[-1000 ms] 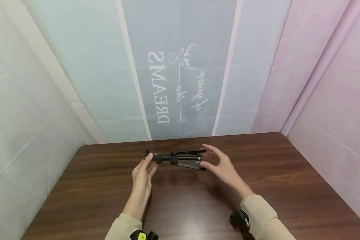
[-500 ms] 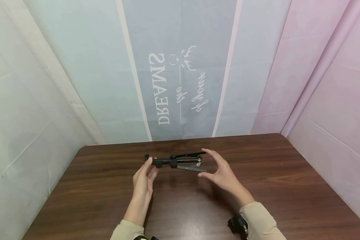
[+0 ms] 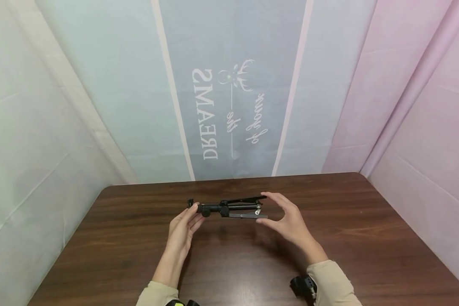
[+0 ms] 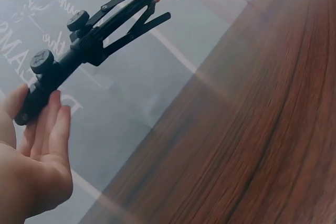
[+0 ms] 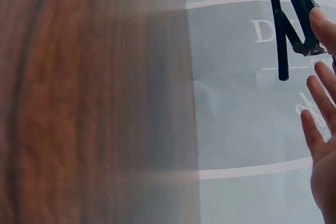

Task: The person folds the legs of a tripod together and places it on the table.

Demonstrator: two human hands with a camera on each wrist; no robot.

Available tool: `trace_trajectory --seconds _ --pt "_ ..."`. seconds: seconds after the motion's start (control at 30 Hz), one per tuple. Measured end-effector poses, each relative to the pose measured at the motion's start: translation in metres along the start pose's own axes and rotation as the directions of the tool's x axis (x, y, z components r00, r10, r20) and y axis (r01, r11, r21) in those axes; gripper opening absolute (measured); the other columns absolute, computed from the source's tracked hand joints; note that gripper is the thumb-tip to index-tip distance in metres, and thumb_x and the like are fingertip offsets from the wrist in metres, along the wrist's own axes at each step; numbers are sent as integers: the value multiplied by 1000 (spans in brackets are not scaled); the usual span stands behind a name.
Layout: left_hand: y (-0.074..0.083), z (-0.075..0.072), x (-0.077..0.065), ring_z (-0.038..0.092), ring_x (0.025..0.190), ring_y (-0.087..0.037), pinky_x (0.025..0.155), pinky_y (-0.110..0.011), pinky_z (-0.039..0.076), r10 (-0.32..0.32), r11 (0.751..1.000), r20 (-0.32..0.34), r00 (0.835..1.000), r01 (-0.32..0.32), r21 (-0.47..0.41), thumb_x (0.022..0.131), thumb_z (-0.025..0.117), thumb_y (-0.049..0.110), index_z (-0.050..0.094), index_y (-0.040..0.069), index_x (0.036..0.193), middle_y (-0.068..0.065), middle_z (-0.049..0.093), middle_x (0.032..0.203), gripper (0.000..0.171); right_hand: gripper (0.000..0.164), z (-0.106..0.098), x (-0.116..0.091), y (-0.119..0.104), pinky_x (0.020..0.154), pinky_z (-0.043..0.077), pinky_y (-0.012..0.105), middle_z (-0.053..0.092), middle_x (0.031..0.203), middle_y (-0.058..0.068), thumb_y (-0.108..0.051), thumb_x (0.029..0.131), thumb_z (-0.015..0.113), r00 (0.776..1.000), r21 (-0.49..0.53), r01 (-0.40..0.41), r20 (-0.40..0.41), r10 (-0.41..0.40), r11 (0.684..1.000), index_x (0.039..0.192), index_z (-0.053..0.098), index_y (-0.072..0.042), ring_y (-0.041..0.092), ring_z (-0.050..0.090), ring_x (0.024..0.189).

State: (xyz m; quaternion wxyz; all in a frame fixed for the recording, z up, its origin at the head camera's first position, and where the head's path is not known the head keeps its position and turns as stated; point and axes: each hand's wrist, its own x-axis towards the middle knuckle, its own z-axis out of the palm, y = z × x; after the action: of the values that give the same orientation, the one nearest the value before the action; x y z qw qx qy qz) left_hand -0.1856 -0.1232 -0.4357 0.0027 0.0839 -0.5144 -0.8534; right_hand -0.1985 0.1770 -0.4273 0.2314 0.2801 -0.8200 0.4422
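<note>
A small black tripod (image 3: 223, 209) is held sideways above the table, its legs pointing right and slightly spread. My left hand (image 3: 181, 229) grips the column near the head end, thumb on one side and fingers on the other. Two round knobs on the column show in the left wrist view, one of them a knob (image 4: 42, 61) close to that hand. At the leg ends, my right hand (image 3: 290, 219) has its forefinger on the upper leg and its thumb by the lower one. The right wrist view shows the thumb (image 5: 321, 24) against a leg, other fingers extended.
Beneath the hands lies a dark wood-grain table (image 3: 352, 238) with rounded far corners. A pale cloth backdrop (image 3: 233, 34) with mirrored lettering hangs behind it, and light cloth walls (image 3: 436, 170) stand at both sides.
The legs' ends have come slightly farther apart, and my right thumb and forefinger have spread with them. The tripod sits a little lower in the head view. My left hand keeps its grip.
</note>
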Motion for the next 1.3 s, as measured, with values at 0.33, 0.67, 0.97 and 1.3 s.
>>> trace_trajectory --seconds 0.33,0.67,0.97,1.3 --pt "-1 7 -3 69 95 -16 92 -29 53 4 995 -1 1000 -4 -95 97 67 19 69 5 110 -4 71 104 20 74 -9 1 -4 96 50 44 62 130 12 -16 82 83 932 201 -352 169 322 914 147 46 -12 31 60 118" --pt "-4 7 -4 69 104 -17 93 -29 52 25 989 70 997 -15 -147 97 66 13 66 5 113 -9 71 113 18 68 -10 2 -1 101 47 39 57 139 13 -12 80 84 905 285 -415 229 359 864 140 53 -5 32 57 124" --pt "-2 3 -2 67 109 -21 96 -33 51 68 997 116 991 -70 14 97 66 15 55 -11 129 -20 62 128 43 54 -11 1 4 99 48 40 65 125 7 -12 76 87 939 260 -339 145 311 904 126 65 -8 20 63 115" --pt "6 -5 -3 71 98 -26 86 -36 56 120 932 113 986 -151 329 88 77 21 69 -5 115 -14 68 113 38 55 -16 1 4 101 47 43 66 123 12 -11 77 86 918 242 -393 167 361 887 127 63 -4 31 61 119"
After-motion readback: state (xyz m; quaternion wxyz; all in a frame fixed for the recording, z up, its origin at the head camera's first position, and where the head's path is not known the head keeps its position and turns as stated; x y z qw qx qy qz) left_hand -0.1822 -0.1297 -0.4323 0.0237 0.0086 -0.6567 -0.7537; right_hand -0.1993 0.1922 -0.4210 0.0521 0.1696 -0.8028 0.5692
